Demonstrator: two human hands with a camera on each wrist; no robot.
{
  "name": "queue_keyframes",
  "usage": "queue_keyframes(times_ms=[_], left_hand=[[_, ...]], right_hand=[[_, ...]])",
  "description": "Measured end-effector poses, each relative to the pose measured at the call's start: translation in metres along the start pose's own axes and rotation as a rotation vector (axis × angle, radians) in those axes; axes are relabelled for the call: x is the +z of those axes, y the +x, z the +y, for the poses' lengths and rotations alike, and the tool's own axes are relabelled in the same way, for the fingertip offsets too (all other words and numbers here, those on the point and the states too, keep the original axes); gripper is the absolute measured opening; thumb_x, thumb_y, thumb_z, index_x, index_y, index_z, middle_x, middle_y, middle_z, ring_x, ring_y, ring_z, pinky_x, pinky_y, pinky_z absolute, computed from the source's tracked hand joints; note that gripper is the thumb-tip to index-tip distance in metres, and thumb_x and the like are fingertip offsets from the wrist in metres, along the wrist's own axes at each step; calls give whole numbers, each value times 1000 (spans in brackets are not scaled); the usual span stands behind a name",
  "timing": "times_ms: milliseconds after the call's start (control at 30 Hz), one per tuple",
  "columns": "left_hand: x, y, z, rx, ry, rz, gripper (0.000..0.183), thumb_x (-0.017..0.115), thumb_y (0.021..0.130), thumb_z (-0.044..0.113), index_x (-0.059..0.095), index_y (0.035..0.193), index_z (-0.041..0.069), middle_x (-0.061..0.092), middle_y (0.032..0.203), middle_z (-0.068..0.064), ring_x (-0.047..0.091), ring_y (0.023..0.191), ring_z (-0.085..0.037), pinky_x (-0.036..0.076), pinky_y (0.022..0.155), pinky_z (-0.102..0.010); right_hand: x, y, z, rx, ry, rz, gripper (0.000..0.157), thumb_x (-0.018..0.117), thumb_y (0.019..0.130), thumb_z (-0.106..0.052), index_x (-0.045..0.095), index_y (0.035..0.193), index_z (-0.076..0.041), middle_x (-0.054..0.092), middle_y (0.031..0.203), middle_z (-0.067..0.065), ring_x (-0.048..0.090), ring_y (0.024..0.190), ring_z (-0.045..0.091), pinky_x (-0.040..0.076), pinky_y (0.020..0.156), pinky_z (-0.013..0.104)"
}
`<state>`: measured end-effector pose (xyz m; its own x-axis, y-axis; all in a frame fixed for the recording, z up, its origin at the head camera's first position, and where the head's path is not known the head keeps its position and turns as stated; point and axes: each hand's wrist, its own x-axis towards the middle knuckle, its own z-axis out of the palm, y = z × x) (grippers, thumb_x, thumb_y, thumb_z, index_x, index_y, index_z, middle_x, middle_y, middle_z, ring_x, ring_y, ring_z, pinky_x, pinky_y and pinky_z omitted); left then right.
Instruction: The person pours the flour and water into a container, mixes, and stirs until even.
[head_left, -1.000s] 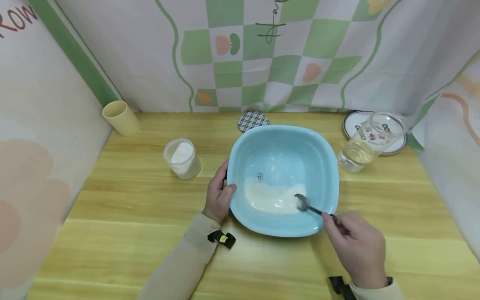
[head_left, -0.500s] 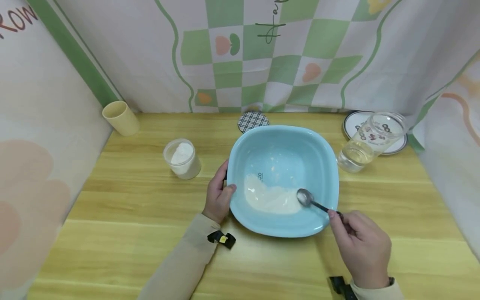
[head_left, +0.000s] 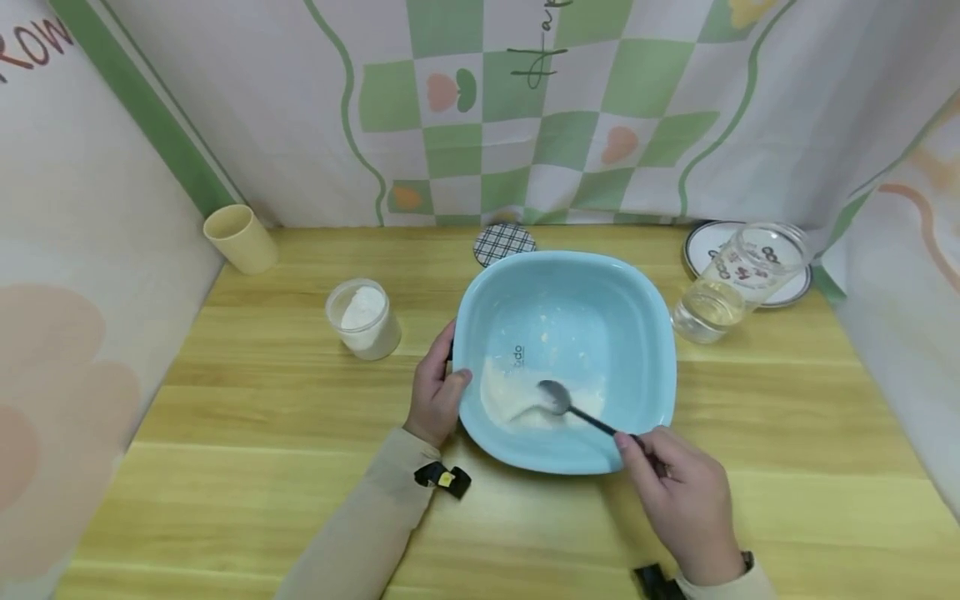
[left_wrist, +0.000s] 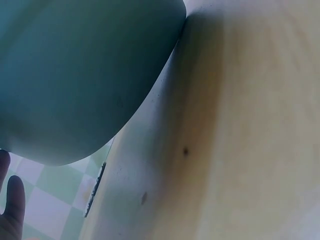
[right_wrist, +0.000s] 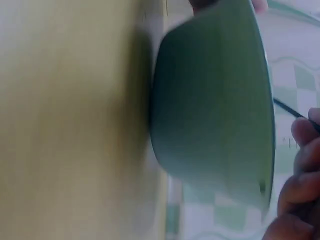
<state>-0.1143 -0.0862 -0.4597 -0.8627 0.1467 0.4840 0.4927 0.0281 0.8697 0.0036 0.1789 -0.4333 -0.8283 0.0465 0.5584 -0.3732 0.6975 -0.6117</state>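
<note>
A light blue basin (head_left: 570, 325) tilts toward the person, with a white, wet mixture (head_left: 506, 400) pooled along its near side. My left hand (head_left: 437, 392) grips the basin's left rim, thumb on top and fingers on the outside. In my right hand (head_left: 686, 500) is the dark handle of a metal spoon (head_left: 556, 397), whose bowl dips into the mixture. The right wrist view shows the curled fingers (right_wrist: 300, 190) beside the basin's outer wall (right_wrist: 210, 110). Seen from the left wrist, the basin's underside (left_wrist: 85, 75) rises off the table.
Left of the basin stands a clear tub (head_left: 366, 321) of white powder. A glass jar (head_left: 738, 283) with some clear liquid is at the right, before a patterned plate (head_left: 793, 292). A yellow cup (head_left: 242, 240) and a checked round coaster (head_left: 505, 242) are at the back.
The spoon has swept left through the mixture, after a slight shift right, and my right hand has moved left with it. My left hand keeps its hold on the rim.
</note>
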Motion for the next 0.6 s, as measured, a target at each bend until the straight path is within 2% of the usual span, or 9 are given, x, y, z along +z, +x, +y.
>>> queue_keyframes(times_ms=[167,267,400,467,500,600], left_hand=[[0,0,0,-2,-1,-3,68,39,77,-17,37,145,-17,44,146,-33,47,133,-45,45,106,-51],[-1,-1,-2,-4,-9,-3,69,39,78,-15,39,147,-12,45,148,-28,49,133,-40,46,106,-47],[-1,-2,-4,-5,-22,0,70,40,79,-10,40,149,-6,47,149,-23,50,134,-35,46,107,-43],[-2,-2,-5,-4,-25,2,70,40,79,-8,41,149,-5,48,149,-22,50,133,-34,46,107,-42],[-2,-2,-5,-5,-22,1,70,40,79,-7,41,149,-5,48,149,-22,50,134,-34,46,107,-42],[-2,-2,-6,-11,-9,-1,69,40,80,-6,41,149,-5,49,148,-22,51,133,-34,46,107,-42]], right_hand=[[-12,7,10,-26,-149,129,37,75,78,-5,50,53,-17,40,54,-9,28,49,-4,22,38,15],[-12,7,11,-43,-184,110,38,74,77,-8,47,53,-21,39,55,-11,27,51,-5,22,38,15],[-6,3,7,-43,-47,-19,39,77,76,-1,51,59,-25,40,59,-13,30,53,-5,27,43,12],[-5,2,5,-35,30,-46,40,78,75,5,54,62,-24,40,59,-13,31,53,-5,29,45,11],[-6,3,6,-24,57,-42,39,79,75,7,56,63,-22,41,59,-13,31,53,-5,29,46,11],[-10,6,9,-3,56,51,33,77,74,9,61,61,-17,46,59,-9,34,53,-4,29,45,11]])
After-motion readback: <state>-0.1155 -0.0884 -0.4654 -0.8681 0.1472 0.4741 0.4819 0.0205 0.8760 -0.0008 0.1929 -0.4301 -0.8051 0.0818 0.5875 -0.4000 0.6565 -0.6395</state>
